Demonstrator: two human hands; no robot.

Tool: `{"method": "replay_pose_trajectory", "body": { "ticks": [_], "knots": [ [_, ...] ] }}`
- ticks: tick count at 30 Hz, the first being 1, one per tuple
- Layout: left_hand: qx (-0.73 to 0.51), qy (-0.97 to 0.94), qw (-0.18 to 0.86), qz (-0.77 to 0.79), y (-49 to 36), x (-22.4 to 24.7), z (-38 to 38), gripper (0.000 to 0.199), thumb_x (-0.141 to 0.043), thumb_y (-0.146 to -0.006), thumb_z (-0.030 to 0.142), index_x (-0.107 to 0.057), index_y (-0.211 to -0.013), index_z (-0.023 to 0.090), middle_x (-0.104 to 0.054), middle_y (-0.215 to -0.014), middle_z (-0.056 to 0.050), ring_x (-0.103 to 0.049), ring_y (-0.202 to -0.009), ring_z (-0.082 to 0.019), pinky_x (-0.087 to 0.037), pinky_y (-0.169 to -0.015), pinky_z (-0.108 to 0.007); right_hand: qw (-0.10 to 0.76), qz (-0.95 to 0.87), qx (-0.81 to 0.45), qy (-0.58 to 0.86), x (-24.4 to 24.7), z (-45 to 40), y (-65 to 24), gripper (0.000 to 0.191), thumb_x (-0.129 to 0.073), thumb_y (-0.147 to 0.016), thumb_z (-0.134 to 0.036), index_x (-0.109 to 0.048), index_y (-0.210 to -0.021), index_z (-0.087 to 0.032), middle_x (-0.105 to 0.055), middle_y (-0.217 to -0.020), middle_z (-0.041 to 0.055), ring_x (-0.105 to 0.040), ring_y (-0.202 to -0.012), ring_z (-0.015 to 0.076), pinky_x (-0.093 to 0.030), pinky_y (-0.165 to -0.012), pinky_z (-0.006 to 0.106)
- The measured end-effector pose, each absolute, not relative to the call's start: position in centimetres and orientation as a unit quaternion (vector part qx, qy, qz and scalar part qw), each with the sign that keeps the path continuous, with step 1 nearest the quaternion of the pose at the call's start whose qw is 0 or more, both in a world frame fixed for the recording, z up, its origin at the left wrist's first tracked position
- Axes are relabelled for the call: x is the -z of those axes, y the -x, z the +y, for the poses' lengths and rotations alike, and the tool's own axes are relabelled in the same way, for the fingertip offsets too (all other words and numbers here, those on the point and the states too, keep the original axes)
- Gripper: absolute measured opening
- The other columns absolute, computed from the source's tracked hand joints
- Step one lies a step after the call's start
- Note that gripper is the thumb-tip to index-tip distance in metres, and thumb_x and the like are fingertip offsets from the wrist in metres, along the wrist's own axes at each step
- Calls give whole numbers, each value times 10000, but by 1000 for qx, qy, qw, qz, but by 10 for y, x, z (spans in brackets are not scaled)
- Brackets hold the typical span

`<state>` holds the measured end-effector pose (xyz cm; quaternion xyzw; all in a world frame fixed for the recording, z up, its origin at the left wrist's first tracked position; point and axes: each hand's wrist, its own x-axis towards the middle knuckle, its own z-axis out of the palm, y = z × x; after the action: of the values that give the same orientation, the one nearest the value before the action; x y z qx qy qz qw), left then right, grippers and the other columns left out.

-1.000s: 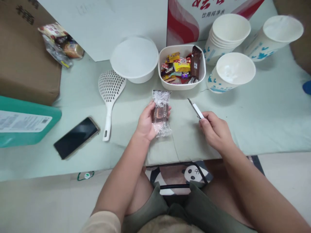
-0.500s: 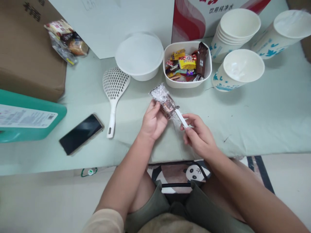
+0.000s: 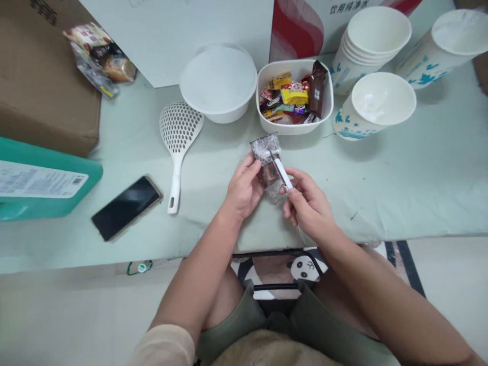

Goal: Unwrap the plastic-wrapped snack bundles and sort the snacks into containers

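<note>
My left hand is closed on the left side of a small clear plastic packet with brown contents, thumb on top. My right hand pinches a slim white-handled utility knife. Its thin dark tip points away from me and lies over the packet; whether it has gone through the plastic I cannot tell. Both hands are above the table's near edge. Just beyond them stands a white tub of wrapped snacks.
A lidded white bowl, a slotted skimmer and a phone lie to the left, by a green jug and a cardboard box. Paper cups stand at the back right. A bread packet lies at far left.
The packet has shifted slightly right and turned more upright in my left hand. My right hand has moved a little forward, bringing the knife's tip farther up over the packet.
</note>
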<state>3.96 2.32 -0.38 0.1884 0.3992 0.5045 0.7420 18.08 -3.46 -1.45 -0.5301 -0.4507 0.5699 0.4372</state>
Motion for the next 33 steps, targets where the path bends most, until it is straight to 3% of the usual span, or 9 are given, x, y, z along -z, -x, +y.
{"method": "replay_pose_trajectory", "body": {
  "ticks": [5, 13, 22, 26, 29, 33],
  "knots": [
    [-521, -178, 736, 394, -35, 2, 26, 146, -594, -969, 238, -710, -1056, 223, -800, -1011, -54, -761, -1104, -225, -598, -1008, -367, 408, -456, -592, 524, 18, -36, -180, 433, -571, -985, -444, -524, -1375, -261, -597, -1005, 0, -544, -457, 35, -408, -321, 167],
    [-572, -171, 703, 387, -25, 7, 34, 108, -637, -950, 244, -698, -1039, 252, -785, -1015, -14, -766, -1100, -221, -614, -994, -375, 373, -468, -607, 522, 17, -40, -181, 397, -529, -1003, -400, -559, -1375, -263, -593, -994, -2, -550, -465, 29, -438, -336, 148],
    [-596, -144, 684, 395, -19, 6, 38, 354, -722, -925, 269, -676, -1273, 310, -804, -1020, 0, -777, -1110, -216, -631, -976, -339, 352, -478, -618, 515, 19, -43, -183, 396, -511, -987, -311, -567, -1377, -275, -600, -1003, 12, -545, -484, 41, -445, -354, 167],
    [-608, -149, 675, 391, -14, 8, 42, 262, -671, -952, 253, -697, -1210, 297, -808, -1022, -1, -778, -1101, -214, -628, -963, -333, 311, -506, -602, 533, 16, -44, -184, 453, -465, -986, -333, -542, -1425, -259, -621, -1048, 38, -551, -483, 61, -463, -377, 220],
    [-633, -129, 657, 390, -4, 10, 50, 216, -574, -1013, 295, -711, -1179, 271, -814, -987, -22, -772, -1112, -211, -623, -966, -327, 269, -608, -486, 567, 13, -39, -195, 464, -479, -959, -325, -582, -1400, -221, -685, -1047, 74, -610, -552, 125, -544, -518, 316],
    [-646, -124, 641, 395, 7, 11, 58, 306, -503, -1051, 419, -723, -1191, 258, -813, -946, -29, -774, -1101, -207, -626, -936, -306, 239, -690, -193, 656, 20, -23, -229, 372, -530, -913, -297, -686, -1230, -181, -743, -1035, 146, -685, -864, 284, -569, -829, 468]
  ]
}}
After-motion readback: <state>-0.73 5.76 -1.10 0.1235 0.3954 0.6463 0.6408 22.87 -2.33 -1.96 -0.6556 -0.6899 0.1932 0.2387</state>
